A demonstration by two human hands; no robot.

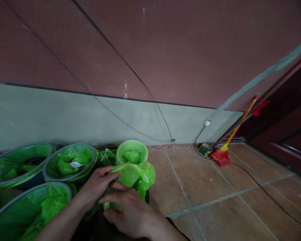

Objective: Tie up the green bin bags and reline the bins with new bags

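Both my hands are on a thin green plastic bag at the lower middle of the head view. My left hand pinches the bag's upper edge. My right hand crosses close below it, fingers curled on a fold of the same bag. Part of the bag puffs out loosely to the right of the hands. A dark bin under my hands is mostly hidden by them. Just beyond the bag stands a small light-green bin with a crumpled green bag inside.
Several grey-rimmed bins lined with green bags crowd the left. A red dustpan and a yellow-handled broom lean by the dark red door. A black cable crosses the tiled floor from a wall plug.
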